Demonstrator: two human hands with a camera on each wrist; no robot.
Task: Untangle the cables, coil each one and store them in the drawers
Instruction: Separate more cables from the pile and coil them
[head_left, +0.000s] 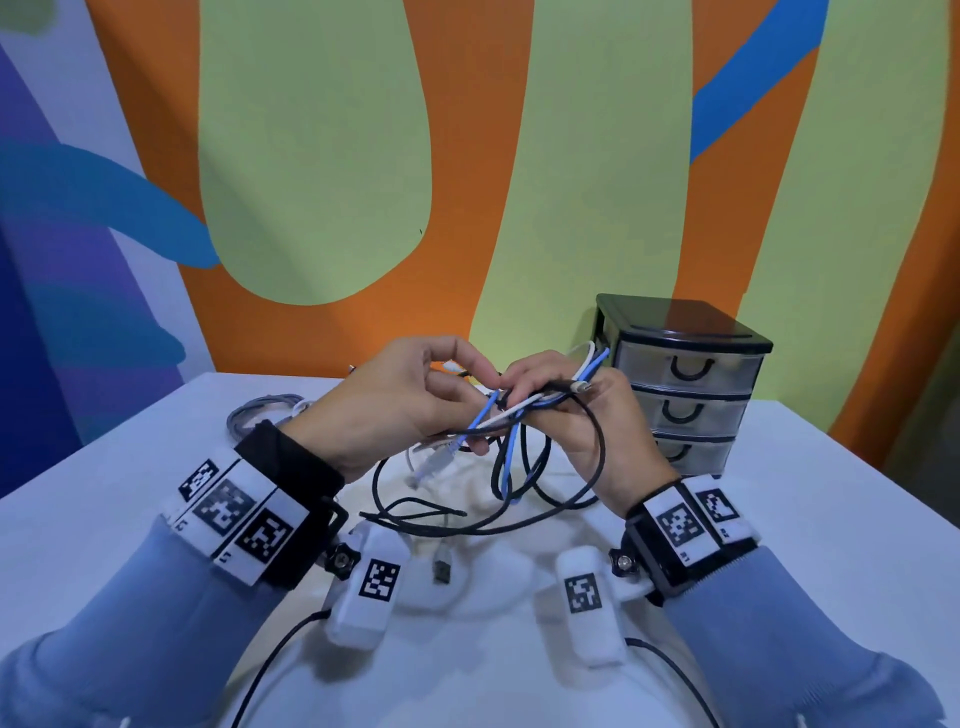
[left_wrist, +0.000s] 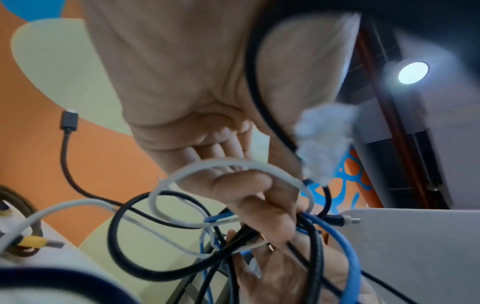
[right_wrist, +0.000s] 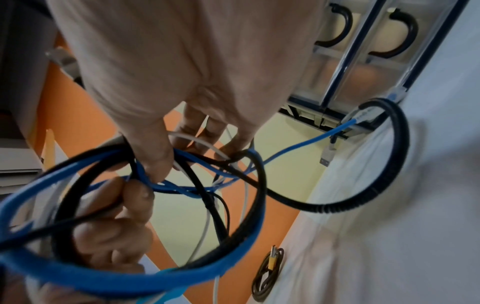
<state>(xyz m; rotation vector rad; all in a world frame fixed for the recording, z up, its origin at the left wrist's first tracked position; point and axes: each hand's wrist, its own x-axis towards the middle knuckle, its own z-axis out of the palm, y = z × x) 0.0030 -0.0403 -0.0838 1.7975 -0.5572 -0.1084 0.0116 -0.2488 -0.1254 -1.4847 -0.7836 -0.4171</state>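
Observation:
A tangle of cables (head_left: 519, 467) hangs above the white table (head_left: 779, 519) between both hands. It holds a blue cable (head_left: 506, 467), a thick black cable (head_left: 597, 467) and a white cable (head_left: 511, 410). My left hand (head_left: 467, 384) pinches strands at the knot. My right hand (head_left: 540, 395) has its fingers curled round the bundle, with a black plug sticking out past them. In the left wrist view the white cable (left_wrist: 233, 164) loops over my left fingers (left_wrist: 249, 197). The right wrist view shows the blue cable (right_wrist: 103, 283) and the black cable (right_wrist: 389, 185) in wide loops.
A black drawer unit (head_left: 685, 384) with three shut translucent drawers stands at the back right. A grey coiled cable (head_left: 265, 410) lies at the back left. A loose USB plug (head_left: 441, 566) rests on the table near me. A brown coiled cable (right_wrist: 267, 273) lies by the table edge.

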